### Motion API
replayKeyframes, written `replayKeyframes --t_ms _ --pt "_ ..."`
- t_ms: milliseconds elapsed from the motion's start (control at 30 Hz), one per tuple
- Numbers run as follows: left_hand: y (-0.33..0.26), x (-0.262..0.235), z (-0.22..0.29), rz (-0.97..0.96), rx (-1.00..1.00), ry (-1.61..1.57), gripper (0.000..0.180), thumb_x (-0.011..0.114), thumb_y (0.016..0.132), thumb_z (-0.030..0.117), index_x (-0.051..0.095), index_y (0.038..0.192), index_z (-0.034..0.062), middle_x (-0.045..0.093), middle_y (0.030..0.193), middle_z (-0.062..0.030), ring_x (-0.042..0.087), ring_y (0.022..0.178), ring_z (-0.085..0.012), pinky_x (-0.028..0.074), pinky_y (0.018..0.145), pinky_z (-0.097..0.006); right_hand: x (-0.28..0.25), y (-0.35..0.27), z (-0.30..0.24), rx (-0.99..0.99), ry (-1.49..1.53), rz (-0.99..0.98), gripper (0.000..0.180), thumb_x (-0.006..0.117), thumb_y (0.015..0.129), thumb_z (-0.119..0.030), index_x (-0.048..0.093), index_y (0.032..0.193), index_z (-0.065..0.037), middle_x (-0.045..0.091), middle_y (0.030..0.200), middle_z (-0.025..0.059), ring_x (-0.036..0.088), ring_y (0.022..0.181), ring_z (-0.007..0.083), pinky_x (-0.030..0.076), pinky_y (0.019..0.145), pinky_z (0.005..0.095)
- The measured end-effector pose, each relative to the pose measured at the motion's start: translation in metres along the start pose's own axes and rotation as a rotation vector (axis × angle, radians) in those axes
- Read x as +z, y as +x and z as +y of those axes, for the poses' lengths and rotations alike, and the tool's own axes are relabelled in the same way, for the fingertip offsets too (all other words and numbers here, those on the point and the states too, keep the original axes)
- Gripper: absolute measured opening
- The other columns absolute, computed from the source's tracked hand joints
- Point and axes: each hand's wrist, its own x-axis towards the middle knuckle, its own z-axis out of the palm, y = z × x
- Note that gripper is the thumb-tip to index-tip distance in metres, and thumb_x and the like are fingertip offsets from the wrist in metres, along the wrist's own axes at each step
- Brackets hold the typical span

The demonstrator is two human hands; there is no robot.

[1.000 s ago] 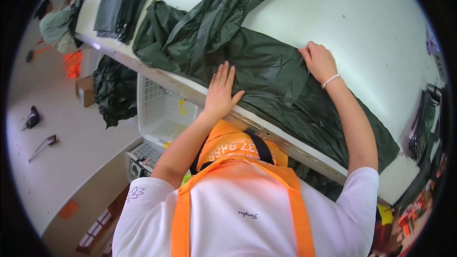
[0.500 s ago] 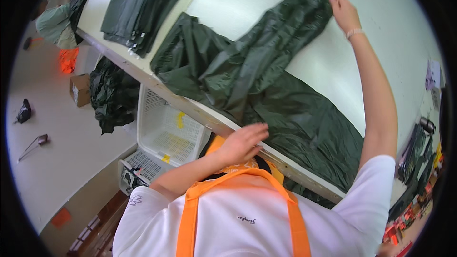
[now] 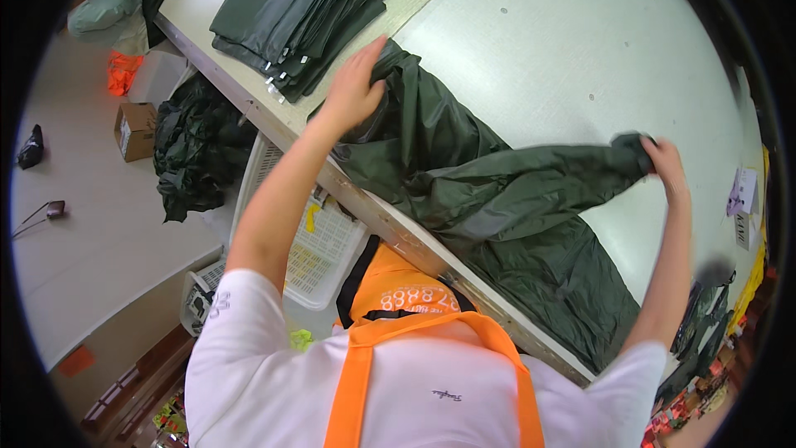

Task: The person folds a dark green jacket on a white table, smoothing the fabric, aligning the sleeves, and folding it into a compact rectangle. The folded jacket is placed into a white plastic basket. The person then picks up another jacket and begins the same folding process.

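Note:
A dark green, thin waterproof garment (image 3: 497, 191) lies crumpled along the near edge of the white table. Whether it is trousers or a jacket I cannot tell. My right hand (image 3: 668, 168) grips the end of one long leg or sleeve, stretched out to the right above the tabletop. At the garment's left end, my left hand (image 3: 355, 90) rests against the raised cloth, fingers straight and thumb apart. The rest of the garment runs down the table edge toward my right forearm.
Folded dark green garments with small white tags form a stack (image 3: 290, 8) at the table's far left. Below the edge stand a white plastic basket (image 3: 319, 261), a heap of dark green cloth (image 3: 199, 145) and a cardboard box (image 3: 135, 131). A person (image 3: 108, 8) is at far left.
My left hand has moved from the near table edge up to the garment's left end. My right hand has swung the held end nearer and to the right.

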Motion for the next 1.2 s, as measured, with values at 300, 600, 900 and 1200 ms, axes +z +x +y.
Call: replayKeyframes --t_ms 300,600,900,1200 --pt "0.045 0.043 -0.064 -0.169 0.190 0.064 0.032 0.065 0.060 0.006 0.059 0.091 0.0110 0.062 0.094 -0.0099 0.056 0.095 -0.0319 0.043 0.083 -0.040 -0.043 -0.498 0.082 0.497 0.366 0.964 0.040 0.053 0.090 -0.018 0.052 0.118 0.009 0.060 0.115 0.0155 0.055 0.106 0.0211 0.042 0.092 0.0312" --pt "0.060 0.044 -0.027 -0.130 0.265 0.140 0.039 0.062 0.068 0.006 0.058 0.106 0.0102 0.055 0.125 -0.0062 0.049 0.118 -0.0294 0.034 0.099 -0.043 0.080 -0.633 0.116 0.842 0.454 1.321 0.038 0.048 0.093 -0.019 0.052 0.120 0.006 0.057 0.120 0.0137 0.054 0.110 0.0205 0.040 0.096 0.0333" --pt "0.037 0.040 -0.026 -0.153 0.050 0.124 0.018 0.047 0.070 -0.005 0.060 0.080 0.0031 0.067 0.089 -0.0125 0.061 0.093 -0.0318 0.046 0.081 -0.032 0.045 -0.504 0.240 0.574 0.085 1.723 0.036 0.043 0.096 -0.020 0.051 0.123 0.003 0.055 0.126 0.0120 0.052 0.114 0.0199 0.038 0.099 0.0354" --pt "-0.080 0.095 0.204 -0.102 0.440 0.279 0.073 0.069 0.073 0.045 0.044 0.135 0.0166 0.038 0.143 -0.0065 0.030 0.135 -0.0275 0.015 0.109 -0.051 0.161 -0.387 0.304 0.467 0.368 1.115 0.064 0.034 0.098 -0.047 0.057 0.102 0.013 0.063 0.097 0.0243 0.056 0.085 0.0322 0.042 0.080 0.0378"
